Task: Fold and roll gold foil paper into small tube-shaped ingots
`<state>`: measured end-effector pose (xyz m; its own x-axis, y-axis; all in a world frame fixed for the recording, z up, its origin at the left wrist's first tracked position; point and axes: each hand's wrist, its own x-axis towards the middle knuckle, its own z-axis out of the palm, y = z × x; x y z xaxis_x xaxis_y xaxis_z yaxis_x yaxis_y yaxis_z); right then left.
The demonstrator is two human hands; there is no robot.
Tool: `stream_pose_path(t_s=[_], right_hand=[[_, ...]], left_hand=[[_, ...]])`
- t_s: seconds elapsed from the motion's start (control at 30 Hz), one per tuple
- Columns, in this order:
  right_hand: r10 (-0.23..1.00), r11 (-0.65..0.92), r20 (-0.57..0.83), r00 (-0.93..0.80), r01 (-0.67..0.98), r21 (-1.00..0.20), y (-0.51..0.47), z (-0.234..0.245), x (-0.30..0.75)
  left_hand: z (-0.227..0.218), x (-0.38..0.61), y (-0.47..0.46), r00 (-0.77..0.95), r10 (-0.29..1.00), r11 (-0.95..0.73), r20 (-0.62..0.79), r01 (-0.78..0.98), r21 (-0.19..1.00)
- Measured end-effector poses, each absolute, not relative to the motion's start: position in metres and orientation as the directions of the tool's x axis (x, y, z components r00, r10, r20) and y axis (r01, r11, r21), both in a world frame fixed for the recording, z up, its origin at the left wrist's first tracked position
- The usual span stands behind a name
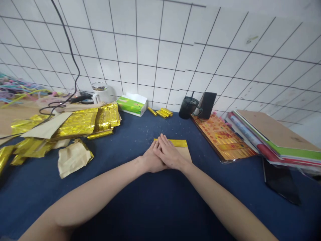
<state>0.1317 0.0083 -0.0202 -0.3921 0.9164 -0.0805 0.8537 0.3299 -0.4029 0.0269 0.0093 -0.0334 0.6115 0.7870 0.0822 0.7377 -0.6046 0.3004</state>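
Little of the work looks done, judging from the table: a sheet (pixel 185 153) lies brown side up on the blue cloth (pixel 150 207), its far edge turned over into a gold strip (pixel 175 143), so only one fold seems made. A few finished gold rolls (pixel 162 112) lie beyond the sheet, and a big pile of loose gold sheets (pixel 82 124) sits well off to the sheet's left, seemingly unworked. Both forearms reach in low from the near side and meet over the sheet. The left hand (pixel 149 160) lies flat on the sheet's left part, and the right hand (pixel 170 155) rests partly over it, fingers crossing the left's. All fingers are stretched out and close together, gripping nothing, pressing the sheet down just short of the strip.
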Motion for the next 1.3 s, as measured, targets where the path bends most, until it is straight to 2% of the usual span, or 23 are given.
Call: stream_pose_path(t_s=[0.1,0.27,0.37,0.67,0.77,0.9,1.03,1.17,1.3], right_hand=[[0.928,0.308,-0.099,-0.36,0.888,-0.34,0.008,-0.028,0.157],[0.956,0.274,-0.071,-0.286,0.951,-0.147,-0.003,-0.039,0.204],[0.973,0.221,-0.043,-0.226,0.971,-0.085,-0.007,-0.044,0.219],[0.973,0.224,-0.036,-0.229,0.97,-0.096,-0.01,-0.041,0.218],[0.969,0.24,-0.031,-0.243,0.967,-0.08,-0.008,-0.043,0.22],[0.96,0.272,-0.069,-0.272,0.962,-0.009,-0.006,-0.049,0.225],[0.941,0.333,-0.074,-0.329,0.942,0.047,-0.008,-0.051,0.227],[0.946,0.322,-0.047,-0.321,0.947,0.007,-0.01,-0.047,0.224],[0.967,0.251,-0.032,-0.253,0.966,-0.055,-0.008,-0.045,0.221]], left_hand=[[-0.03,0.015,0.011,0.694,0.72,-0.679,0.02,0.698,0.226],[-0.03,0.013,0.012,0.699,0.715,-0.69,0.002,0.706,0.159],[-0.03,0.015,0.01,0.693,0.721,-0.685,-0.001,0.714,0.142],[-0.016,0.018,0.009,0.671,0.736,-0.657,-0.092,0.74,0.144],[-0.005,0.039,0.001,0.651,0.758,-0.644,-0.027,0.755,0.126],[0.003,0.077,-0.009,0.785,0.619,-0.777,0.033,0.605,0.174],[-0.003,0.096,-0.003,0.801,0.597,-0.765,-0.038,0.583,0.272],[-0.014,0.086,0.008,0.781,0.624,-0.735,-0.039,0.603,0.311],[-0.022,0.058,0.015,0.763,0.646,-0.732,-0.036,0.632,0.253]])
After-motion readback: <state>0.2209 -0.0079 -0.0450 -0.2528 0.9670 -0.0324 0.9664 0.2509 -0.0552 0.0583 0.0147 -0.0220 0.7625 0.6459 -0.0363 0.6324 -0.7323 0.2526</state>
